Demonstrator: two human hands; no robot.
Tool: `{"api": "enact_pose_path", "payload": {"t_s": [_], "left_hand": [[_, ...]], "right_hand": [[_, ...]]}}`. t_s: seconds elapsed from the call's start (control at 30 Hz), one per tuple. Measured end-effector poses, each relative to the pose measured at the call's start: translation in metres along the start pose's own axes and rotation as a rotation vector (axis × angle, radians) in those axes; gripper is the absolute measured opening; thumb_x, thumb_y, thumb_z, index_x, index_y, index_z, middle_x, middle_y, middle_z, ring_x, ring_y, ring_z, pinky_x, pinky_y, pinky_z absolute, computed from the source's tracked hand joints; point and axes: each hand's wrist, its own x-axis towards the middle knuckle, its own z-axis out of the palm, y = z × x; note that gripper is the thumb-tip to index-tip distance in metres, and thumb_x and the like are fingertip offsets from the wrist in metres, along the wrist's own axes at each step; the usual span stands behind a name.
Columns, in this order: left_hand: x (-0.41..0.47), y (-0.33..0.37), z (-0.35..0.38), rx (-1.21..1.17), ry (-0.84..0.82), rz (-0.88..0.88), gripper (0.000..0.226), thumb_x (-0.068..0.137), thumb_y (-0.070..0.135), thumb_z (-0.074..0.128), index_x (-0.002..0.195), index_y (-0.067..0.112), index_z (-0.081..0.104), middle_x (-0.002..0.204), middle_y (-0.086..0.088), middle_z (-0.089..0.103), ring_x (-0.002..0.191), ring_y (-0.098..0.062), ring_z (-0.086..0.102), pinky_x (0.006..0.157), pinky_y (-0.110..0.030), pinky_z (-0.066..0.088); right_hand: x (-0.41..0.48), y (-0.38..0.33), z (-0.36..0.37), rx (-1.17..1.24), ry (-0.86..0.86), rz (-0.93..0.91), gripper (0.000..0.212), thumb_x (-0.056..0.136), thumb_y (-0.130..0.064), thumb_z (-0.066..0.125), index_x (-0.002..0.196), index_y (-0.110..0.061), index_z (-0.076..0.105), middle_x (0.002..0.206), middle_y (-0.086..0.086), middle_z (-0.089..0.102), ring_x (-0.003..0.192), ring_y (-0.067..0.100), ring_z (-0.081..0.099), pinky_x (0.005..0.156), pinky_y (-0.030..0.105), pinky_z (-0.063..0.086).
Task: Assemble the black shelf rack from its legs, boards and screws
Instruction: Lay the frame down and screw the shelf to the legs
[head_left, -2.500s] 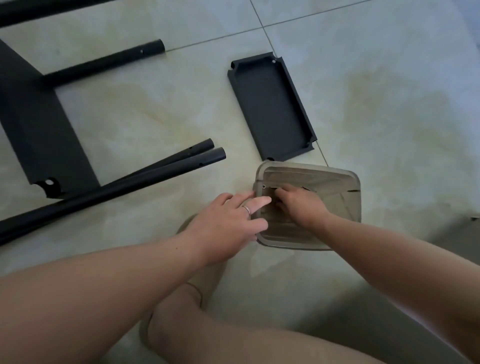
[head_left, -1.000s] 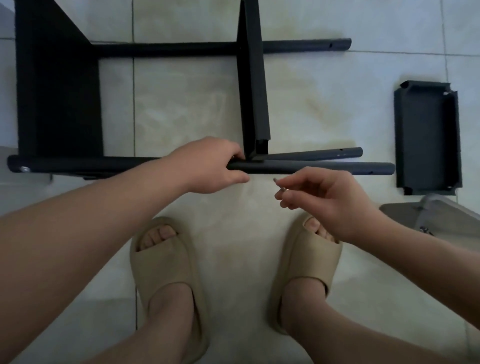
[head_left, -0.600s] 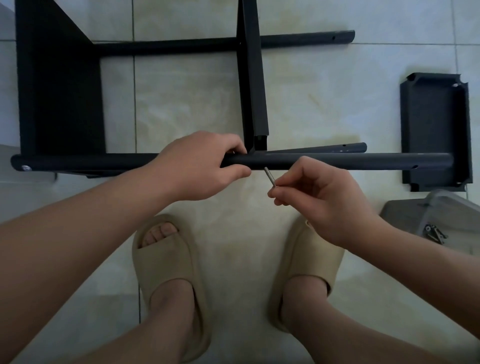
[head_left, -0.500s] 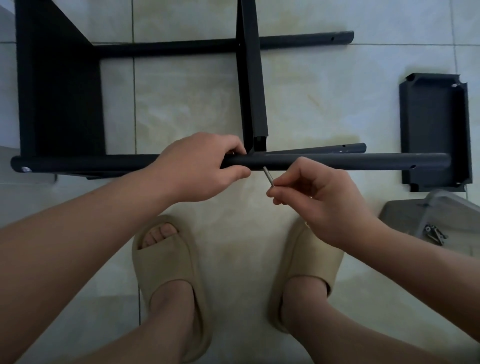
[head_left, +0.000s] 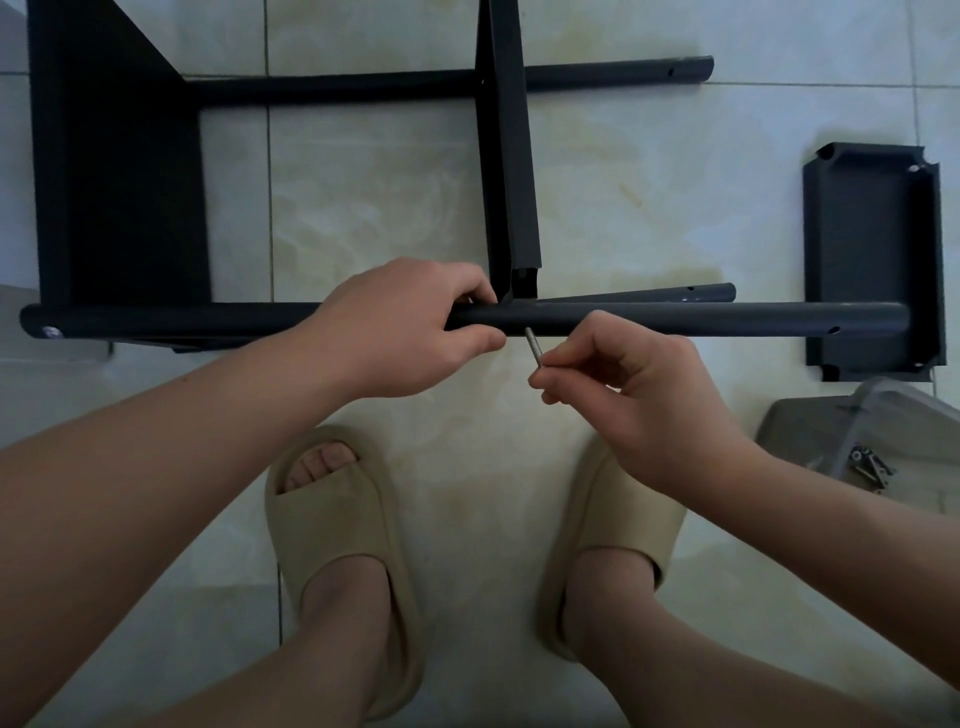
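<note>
Screw (head_left: 533, 347) at leg (head_left: 675, 318) (pinched)

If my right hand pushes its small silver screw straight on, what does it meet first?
Most likely the near black tubular leg, just right of the left hand; the silver screw looks nearly against it.

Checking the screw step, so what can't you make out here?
Head view:
Whether the screw tip has entered the front leg: too small, hole unseen.
The leg's joint with the middle board: partly covered by the left hand.
Loose screws in the clear box: too small to count; right edge cuts the box.
</note>
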Motion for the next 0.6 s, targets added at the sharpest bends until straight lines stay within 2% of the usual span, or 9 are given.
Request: {"api": "enact_pose_path", "payload": {"t_s": [0.1,0.23,0.6], "left_hand": [[0.000,0.000,0.000,-0.001,0.002,-0.007,0.011,0.090,0.050,0.062,0.097,0.043,0.058,0.082,0.015,0.060,0.075,-0.008,0.057,0.069,-0.036,0.048],[0.000,0.000,0.000,-0.001,0.009,-0.004,0.011,0.091,0.050,0.063,0.097,0.041,0.059,0.079,0.015,0.059,0.072,-0.007,0.056,0.064,-0.033,0.042],[-0.001,-0.001,0.001,0.006,-0.002,0.004,0.013,0.091,0.050,0.062,0.098,0.040,0.059,0.076,0.015,0.059,0.069,-0.005,0.055,0.061,-0.032,0.039]], "right_hand": [[0.000,0.000,0.000,-0.003,-0.003,0.027,0.017,0.088,-0.011,0.077,0.083,-0.021,0.065,0.080,-0.007,0.073,0.075,0.013,0.072,0.074,0.036,0.056],[0.001,-0.003,0.004,-0.042,0.018,0.008,0.013,0.088,-0.010,0.077,0.083,-0.016,0.066,0.075,-0.007,0.072,0.073,0.010,0.072,0.070,0.028,0.055],[0.010,-0.011,0.012,-0.070,0.039,0.087,0.007,0.093,-0.008,0.071,0.088,-0.013,0.068,0.076,-0.010,0.074,0.074,-0.003,0.072,0.076,0.032,0.057]]}}
